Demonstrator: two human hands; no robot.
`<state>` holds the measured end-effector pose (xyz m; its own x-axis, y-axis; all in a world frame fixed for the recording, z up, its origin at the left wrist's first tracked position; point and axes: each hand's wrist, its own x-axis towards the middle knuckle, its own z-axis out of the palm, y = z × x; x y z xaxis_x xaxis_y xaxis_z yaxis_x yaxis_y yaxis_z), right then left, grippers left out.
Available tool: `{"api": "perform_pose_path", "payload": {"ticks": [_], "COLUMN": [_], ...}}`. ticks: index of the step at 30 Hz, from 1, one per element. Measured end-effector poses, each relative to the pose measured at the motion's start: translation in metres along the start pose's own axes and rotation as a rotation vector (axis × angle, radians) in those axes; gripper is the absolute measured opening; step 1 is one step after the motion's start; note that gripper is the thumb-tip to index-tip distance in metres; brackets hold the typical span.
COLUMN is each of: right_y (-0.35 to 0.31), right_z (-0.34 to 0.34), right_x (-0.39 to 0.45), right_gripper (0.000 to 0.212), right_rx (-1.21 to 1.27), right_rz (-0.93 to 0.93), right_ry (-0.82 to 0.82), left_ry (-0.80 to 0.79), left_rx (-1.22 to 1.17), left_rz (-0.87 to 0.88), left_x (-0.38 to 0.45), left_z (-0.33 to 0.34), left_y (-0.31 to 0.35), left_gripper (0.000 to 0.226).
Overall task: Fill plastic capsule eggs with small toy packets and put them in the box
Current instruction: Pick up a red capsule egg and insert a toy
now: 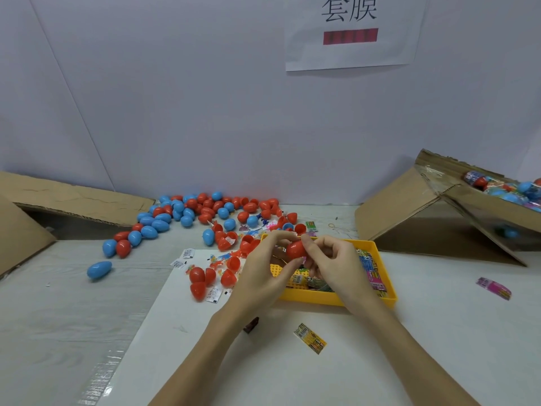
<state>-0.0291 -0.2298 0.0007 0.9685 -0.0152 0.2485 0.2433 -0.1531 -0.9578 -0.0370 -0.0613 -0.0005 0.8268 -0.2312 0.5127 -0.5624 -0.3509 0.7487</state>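
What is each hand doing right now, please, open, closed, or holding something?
Left hand: fingers curled around the red capsule egg, holding it.
Right hand: fingertips pinch the same red capsule egg from the other side.

Sign [351, 33] on wall, 12–1 o'clock: two big black chars "套膜". Red bar [350, 36] just below them, its print blurred, can't read. Packets in yellow tray [389, 291], packet [310, 338] at 6 o'clock on desk & pink packet [494, 288] at 3 o'clock: print too small to read.
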Motion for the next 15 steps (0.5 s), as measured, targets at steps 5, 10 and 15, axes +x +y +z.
{"api": "perform_pose_path", "payload": {"ticks": [5,10,15], "right_y": [-0.0008,0.0005,0.0011], "right_z": [-0.0002,-0.0016,-0.0044], "right_x": [0.0002,0.0004,0.0014], "right_gripper": [0.04,0.031,0.027], "right_rx": [0.031,0.028,0.148], "right_rz": [-0.04,-0.101,-0.074], "right_ry": [-0.007,0.017,0.043], "left_ry": [0.077,0.08,0.09], "left_rx": [-0.021,-0.029,-0.044], "left_rz": [-0.122,-0.258,-0.322], "left_x": [0.0016,0.0053,0.0068], "left_z": [0.0006,0.0,-0.0014], "left_y": [-0.0031,-0.0066,-0.0074], "left_gripper": [0.021,0.018,0.018]}}
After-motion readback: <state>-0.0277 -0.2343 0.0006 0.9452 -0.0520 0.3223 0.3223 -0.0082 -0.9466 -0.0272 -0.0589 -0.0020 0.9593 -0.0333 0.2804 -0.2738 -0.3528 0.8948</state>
